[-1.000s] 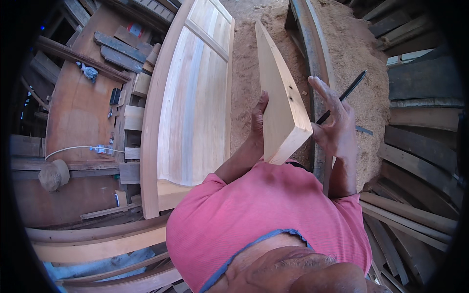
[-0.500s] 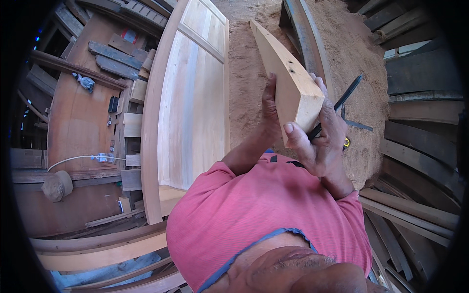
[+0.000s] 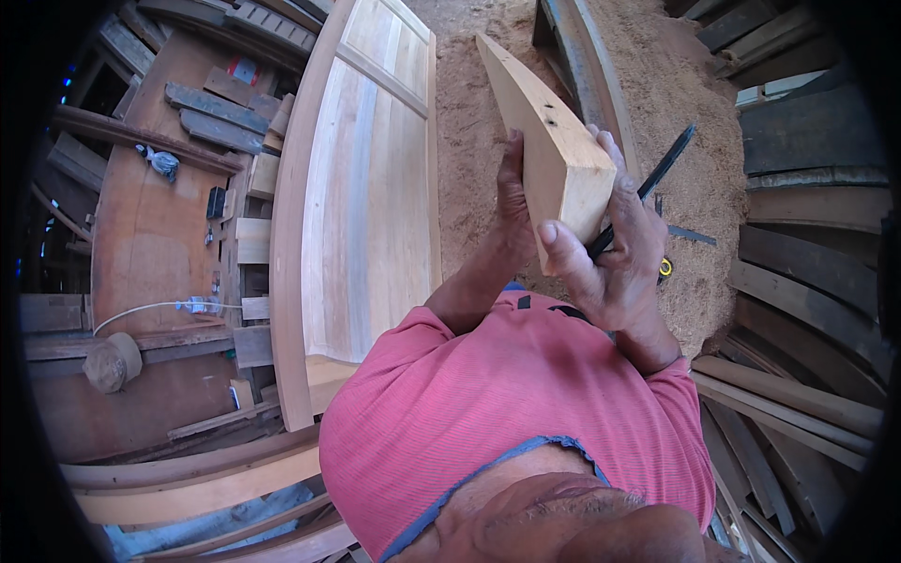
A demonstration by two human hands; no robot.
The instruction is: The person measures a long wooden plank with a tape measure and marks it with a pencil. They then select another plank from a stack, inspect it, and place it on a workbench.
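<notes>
A pale wooden board (image 3: 542, 122) with a few dark knots is held out in front of my chest, its squared end toward me and its far end tapering away in the view. My left hand (image 3: 512, 202) grips its left side, with the thumb up and the other fingers hidden behind the wood. My right hand (image 3: 618, 251) closes on the near end, thumb on the end face and fingers along the right edge. A slim black rod-like tool (image 3: 671, 158) passes through the right hand too, sticking out to the upper right; its exact kind is unclear.
A large panelled wooden door (image 3: 361, 197) lies to the left. Past my right hand are a dark try square (image 3: 693, 235) and a yellow-and-black tape measure (image 3: 665, 269) near sawdust-covered ground (image 3: 694, 281). A long beam (image 3: 605, 80) stands ahead; stacked planks (image 3: 807, 300) line the right.
The board and both hands have shifted very slightly left and up in the view, and the board's near end is turned a little. The grip of both hands stays the same.
</notes>
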